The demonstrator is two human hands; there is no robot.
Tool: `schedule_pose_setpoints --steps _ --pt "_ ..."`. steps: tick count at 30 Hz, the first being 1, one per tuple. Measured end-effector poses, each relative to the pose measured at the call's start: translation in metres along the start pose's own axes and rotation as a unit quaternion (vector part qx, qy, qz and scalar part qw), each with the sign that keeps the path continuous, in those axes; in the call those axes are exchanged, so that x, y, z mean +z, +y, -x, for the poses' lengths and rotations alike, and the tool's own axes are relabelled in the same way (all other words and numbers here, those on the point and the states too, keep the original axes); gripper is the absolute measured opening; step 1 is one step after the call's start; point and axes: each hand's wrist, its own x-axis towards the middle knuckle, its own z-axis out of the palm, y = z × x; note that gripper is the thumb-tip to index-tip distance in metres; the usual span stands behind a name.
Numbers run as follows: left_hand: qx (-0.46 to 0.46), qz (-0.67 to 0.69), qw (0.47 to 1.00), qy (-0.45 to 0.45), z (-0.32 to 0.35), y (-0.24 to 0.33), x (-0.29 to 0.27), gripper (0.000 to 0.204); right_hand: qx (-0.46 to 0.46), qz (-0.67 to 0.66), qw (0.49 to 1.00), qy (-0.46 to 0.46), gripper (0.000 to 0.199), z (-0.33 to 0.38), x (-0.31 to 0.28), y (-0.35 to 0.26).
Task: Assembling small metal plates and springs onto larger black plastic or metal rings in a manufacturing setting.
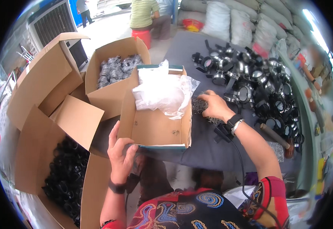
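Note:
A shallow cardboard box [155, 131] with a green outer rim stands tilted on the table's left half. My left hand [121, 156] grips its near left corner, thumb along the outside. Crumpled clear plastic bags [160, 91] fill the far part of the box; a few tiny dark bits lie on its bare bottom. Just right of the box is a heap of small grey metal parts [200, 106], too fine to name singly. My right hand [216, 106] closes its fingers over this heap, hiding part of it.
Round metal-rimmed pieces with black straps [246, 93] are piled on the right of the dark tabletop [181, 51]. A wooden-handled tool [275, 136] lies near them. Cartons hold wrapped rings [115, 70] and black parts [68, 179] at left. A cable [242, 171] hangs by my right arm.

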Motion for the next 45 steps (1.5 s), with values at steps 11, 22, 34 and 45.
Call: schedule_pose_setpoints --steps 11,22,34,45 --pt "-0.014 0.010 1.000 0.002 -0.001 -0.002 -0.001 0.014 0.005 -0.434 0.901 0.002 0.057 0.019 -0.099 -0.013" --pt "-0.014 0.050 0.999 0.006 0.002 -0.004 -0.005 0.022 -0.266 -0.289 0.909 -0.138 0.062 0.001 -0.109 -0.139" --pt "-0.050 0.030 0.998 -0.003 0.001 -0.003 -0.006 0.018 -0.203 -0.293 0.931 -0.080 0.014 -0.027 -0.070 -0.131" --pt "0.001 -0.028 1.000 -0.003 -0.002 0.000 0.001 0.011 -0.122 -0.035 0.992 -0.012 0.043 -0.036 0.004 0.022"
